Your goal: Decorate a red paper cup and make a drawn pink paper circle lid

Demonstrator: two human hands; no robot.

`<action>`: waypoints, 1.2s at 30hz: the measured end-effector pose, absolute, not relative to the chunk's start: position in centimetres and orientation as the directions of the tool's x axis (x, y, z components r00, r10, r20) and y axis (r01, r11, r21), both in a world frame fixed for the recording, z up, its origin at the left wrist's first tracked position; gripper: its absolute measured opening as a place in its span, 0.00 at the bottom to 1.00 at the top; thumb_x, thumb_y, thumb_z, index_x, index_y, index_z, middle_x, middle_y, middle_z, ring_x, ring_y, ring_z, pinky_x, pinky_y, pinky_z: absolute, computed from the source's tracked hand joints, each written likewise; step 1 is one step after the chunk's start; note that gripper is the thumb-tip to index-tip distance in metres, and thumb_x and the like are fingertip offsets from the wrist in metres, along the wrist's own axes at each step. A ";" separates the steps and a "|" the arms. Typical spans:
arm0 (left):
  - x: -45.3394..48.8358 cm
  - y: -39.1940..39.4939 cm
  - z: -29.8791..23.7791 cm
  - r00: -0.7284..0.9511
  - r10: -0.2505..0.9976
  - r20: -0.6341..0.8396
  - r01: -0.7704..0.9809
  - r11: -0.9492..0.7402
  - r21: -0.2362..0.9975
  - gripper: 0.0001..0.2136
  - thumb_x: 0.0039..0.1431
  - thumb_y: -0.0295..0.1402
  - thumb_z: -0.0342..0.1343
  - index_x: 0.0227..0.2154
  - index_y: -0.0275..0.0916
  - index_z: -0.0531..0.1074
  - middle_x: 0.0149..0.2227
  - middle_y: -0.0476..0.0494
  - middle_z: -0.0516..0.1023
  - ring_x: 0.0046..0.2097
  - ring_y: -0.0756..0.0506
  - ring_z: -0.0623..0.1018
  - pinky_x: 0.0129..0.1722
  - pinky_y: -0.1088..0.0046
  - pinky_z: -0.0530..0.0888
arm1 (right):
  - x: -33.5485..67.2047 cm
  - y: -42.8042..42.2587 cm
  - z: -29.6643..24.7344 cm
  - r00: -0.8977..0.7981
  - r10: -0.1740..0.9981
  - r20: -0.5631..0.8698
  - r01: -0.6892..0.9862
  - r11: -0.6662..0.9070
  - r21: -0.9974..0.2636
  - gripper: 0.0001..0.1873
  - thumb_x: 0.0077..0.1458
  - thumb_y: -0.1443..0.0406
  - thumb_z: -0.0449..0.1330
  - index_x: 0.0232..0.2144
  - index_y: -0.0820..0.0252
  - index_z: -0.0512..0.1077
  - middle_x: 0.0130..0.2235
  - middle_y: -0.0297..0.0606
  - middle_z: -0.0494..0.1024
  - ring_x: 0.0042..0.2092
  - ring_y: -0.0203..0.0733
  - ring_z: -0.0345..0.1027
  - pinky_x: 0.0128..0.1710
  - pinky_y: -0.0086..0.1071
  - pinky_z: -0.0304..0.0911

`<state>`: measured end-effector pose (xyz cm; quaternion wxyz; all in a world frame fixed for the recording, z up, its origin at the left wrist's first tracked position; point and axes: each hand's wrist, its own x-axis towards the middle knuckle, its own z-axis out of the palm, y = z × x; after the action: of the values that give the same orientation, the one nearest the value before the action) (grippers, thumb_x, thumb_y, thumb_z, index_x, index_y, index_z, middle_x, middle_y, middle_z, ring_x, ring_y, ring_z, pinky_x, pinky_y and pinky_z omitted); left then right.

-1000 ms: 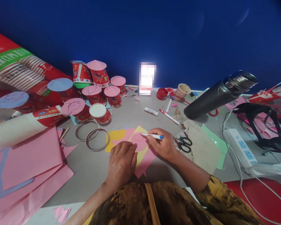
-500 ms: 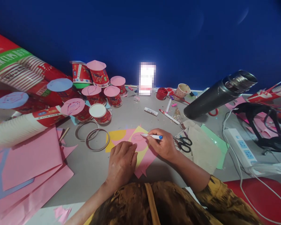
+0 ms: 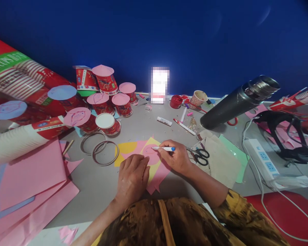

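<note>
My right hand (image 3: 176,159) pinches a white marker with a blue end (image 3: 164,148), its tip resting on a pink paper circle (image 3: 152,154). The circle lies on a yellow sheet (image 3: 154,165) over scraps of pink paper. My left hand (image 3: 132,177) lies flat with fingers stretched out, pressing down the papers just left of the circle. Black-handled scissors (image 3: 200,156) rest on the table right beside my right hand.
Red paper cups topped with pink and blue discs (image 3: 102,102) cluster at the back left beside sleeves of cups (image 3: 23,136). Two rings (image 3: 100,150), pink sheets (image 3: 28,181), a black flask (image 3: 238,102), a power strip (image 3: 261,160), headphones (image 3: 290,136) and markers (image 3: 183,126) surround the grey table.
My right hand and the marker shifted slightly left over the pink circle. The view moved a little; my left hand stays pressed on the paper.
</note>
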<state>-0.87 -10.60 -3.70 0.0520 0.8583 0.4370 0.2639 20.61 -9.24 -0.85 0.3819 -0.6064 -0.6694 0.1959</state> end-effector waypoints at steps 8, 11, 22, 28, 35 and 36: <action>-0.8 -10.6 -3.6 0.475 0.776 0.415 0.722 -0.614 0.320 0.09 0.70 0.28 0.55 0.48 0.38 0.78 0.44 0.39 0.81 0.48 0.37 0.78 0.45 0.59 0.70 | 21.0 -9.4 -0.5 0.084 0.965 0.247 0.650 0.135 -0.748 0.10 0.62 0.58 0.62 0.31 0.55 0.78 0.26 0.34 0.81 0.24 0.38 0.70 0.27 0.30 0.63; -0.8 -10.6 -3.6 0.474 0.777 0.414 0.723 -0.612 0.320 0.09 0.70 0.28 0.55 0.48 0.38 0.78 0.44 0.39 0.81 0.48 0.37 0.78 0.45 0.59 0.70 | 20.8 -9.3 -0.6 0.060 0.965 0.255 0.640 0.159 -0.752 0.09 0.62 0.59 0.61 0.32 0.55 0.78 0.28 0.35 0.83 0.27 0.39 0.73 0.29 0.30 0.64; -0.9 -10.5 -3.7 0.477 0.768 0.428 0.715 -0.622 0.318 0.09 0.70 0.28 0.55 0.48 0.38 0.78 0.44 0.40 0.81 0.47 0.38 0.78 0.44 0.59 0.70 | 21.6 -9.3 -0.1 0.118 0.972 0.202 0.658 0.076 -0.749 0.12 0.61 0.56 0.62 0.31 0.56 0.78 0.25 0.33 0.79 0.25 0.37 0.68 0.28 0.29 0.60; -0.8 -10.5 -3.6 0.478 0.767 0.428 0.716 -0.622 0.317 0.09 0.70 0.28 0.55 0.48 0.39 0.78 0.44 0.40 0.81 0.47 0.38 0.78 0.44 0.59 0.70 | 21.3 -9.3 -0.3 0.088 0.979 0.183 0.657 0.081 -0.749 0.11 0.61 0.57 0.62 0.32 0.56 0.78 0.26 0.34 0.81 0.25 0.37 0.69 0.28 0.29 0.60; -0.9 -10.5 -3.8 0.472 0.771 0.427 0.718 -0.617 0.321 0.09 0.70 0.29 0.55 0.48 0.39 0.78 0.44 0.39 0.81 0.48 0.38 0.78 0.44 0.60 0.70 | 21.9 -9.2 -0.4 0.131 0.965 0.226 0.675 0.080 -0.734 0.11 0.60 0.58 0.61 0.30 0.56 0.78 0.24 0.33 0.79 0.23 0.36 0.68 0.27 0.29 0.59; -0.8 -10.5 -3.8 0.472 0.770 0.428 0.718 -0.618 0.320 0.09 0.70 0.29 0.54 0.48 0.39 0.78 0.44 0.39 0.81 0.48 0.38 0.78 0.44 0.60 0.70 | 22.0 -9.1 -0.4 0.148 0.962 0.230 0.668 0.075 -0.741 0.11 0.60 0.58 0.61 0.30 0.56 0.78 0.23 0.32 0.78 0.23 0.36 0.67 0.27 0.29 0.58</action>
<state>-0.85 -10.53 -3.79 0.0476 0.8566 0.4345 0.2742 21.99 -9.14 -0.36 0.3846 -0.6529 -0.6240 0.1911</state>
